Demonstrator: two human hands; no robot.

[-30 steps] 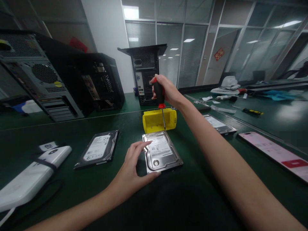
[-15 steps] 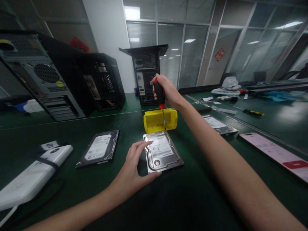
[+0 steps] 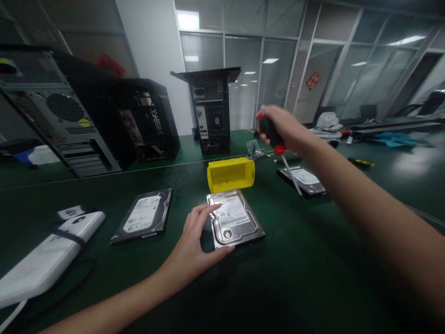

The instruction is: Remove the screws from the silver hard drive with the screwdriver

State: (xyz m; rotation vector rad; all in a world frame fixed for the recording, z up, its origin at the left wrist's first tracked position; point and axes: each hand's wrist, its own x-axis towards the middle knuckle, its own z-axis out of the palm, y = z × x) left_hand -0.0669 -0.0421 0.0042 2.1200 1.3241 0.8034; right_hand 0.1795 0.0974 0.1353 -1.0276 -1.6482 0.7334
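Note:
A silver hard drive point(image 3: 236, 218) with a white label lies flat on the green table. My left hand point(image 3: 199, 234) steadies it from the left, the thumb along its near edge and the fingertips on its top. Out to the right, my right hand point(image 3: 283, 126) is wrapped round the red and black handle of a screwdriver point(image 3: 292, 178). Its shaft slants down to the right, with the tip apart from the silver drive and in front of another hard drive point(image 3: 306, 180). Just behind the silver drive, a yellow bin point(image 3: 231, 174) rests with its open side facing me.
A black hard drive point(image 3: 144, 213) and a white power strip point(image 3: 52, 255) lie on the left. Computer cases point(image 3: 212, 111) stand at the back. A small clear bag point(image 3: 253, 149) and a yellow and black tool point(image 3: 361, 162) lie towards the right.
My right hand has lifted the screwdriver from the far edge of the silver drive and swung it right. The left hand has stayed on the drive.

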